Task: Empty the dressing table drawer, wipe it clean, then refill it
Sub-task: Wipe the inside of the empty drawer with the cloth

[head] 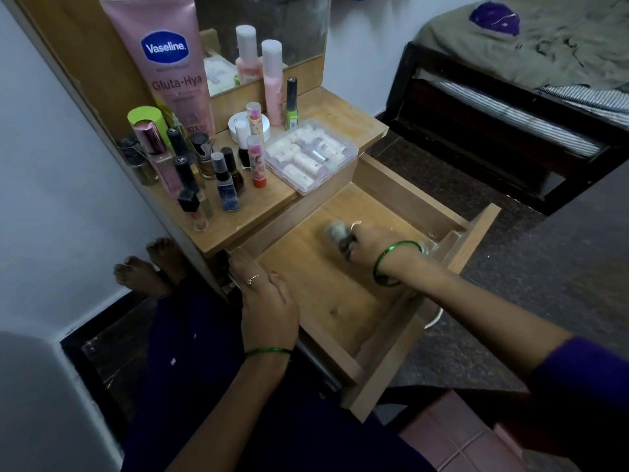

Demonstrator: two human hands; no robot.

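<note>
The drawer (343, 287) stood pulled fully out from under the bench (238, 212), its wooden floor bare apart from the cloth. Its far side wall ran close to the bed (510, 107) frame, with dark floor (510, 284) between; the near wall lay against the person's lap. The left hand (265, 301) rested on the drawer's near rim, fingers curled over the edge and gripping it. The right hand (371, 245) was inside the drawer toward its front panel, fingers clamped on a bunched grey cloth (337, 233), which was blurred and pressed against the drawer floor just beyond the fingertips. Bottles (190, 172) and a clear plastic box (311, 158) crowded the bench top.
</note>
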